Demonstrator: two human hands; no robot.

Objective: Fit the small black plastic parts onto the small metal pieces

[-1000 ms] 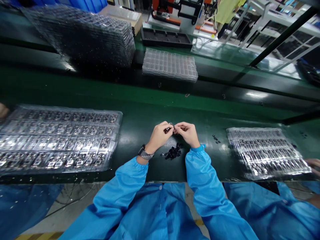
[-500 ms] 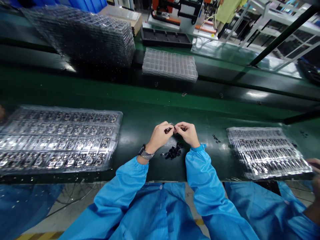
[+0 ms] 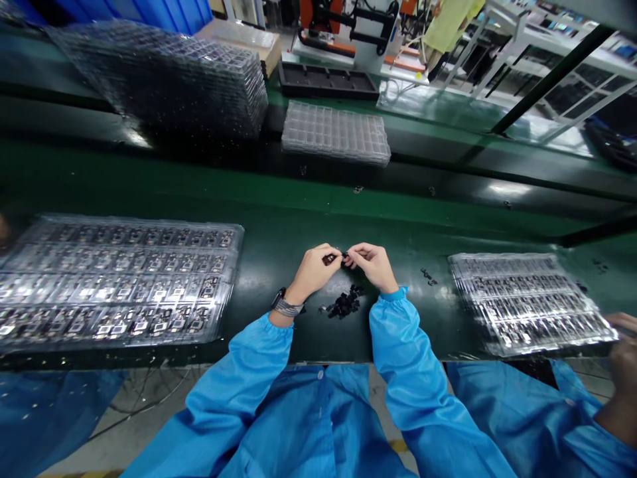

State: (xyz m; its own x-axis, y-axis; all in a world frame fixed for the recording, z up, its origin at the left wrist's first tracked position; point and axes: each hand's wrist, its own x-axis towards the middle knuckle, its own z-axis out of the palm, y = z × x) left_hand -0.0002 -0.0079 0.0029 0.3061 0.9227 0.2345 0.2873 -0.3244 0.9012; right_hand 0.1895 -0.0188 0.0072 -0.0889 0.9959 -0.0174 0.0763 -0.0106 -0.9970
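Note:
My left hand [image 3: 314, 271] and my right hand [image 3: 372, 264] meet above the green belt [image 3: 279, 199], fingertips pinching a small dark part [image 3: 334, 257] between them. Just below the hands lies a little heap of black parts [image 3: 344, 304]. A wide clear tray of small components [image 3: 119, 279] lies to my left. A second filled clear tray [image 3: 522, 299] lies to my right. Both sleeves are blue, and a watch sits on my left wrist.
A tall stack of clear trays [image 3: 169, 73] and a lower clear tray stack [image 3: 336, 133] stand across the belt, with a black tray [image 3: 326, 81] behind. A co-worker's hand [image 3: 622, 345] touches the right tray's corner. Loose black bits [image 3: 426, 275] lie near it.
My hands stay together, working the small part with slight finger shifts. The co-worker's hand at the right edge has moved further in along the right tray's corner.

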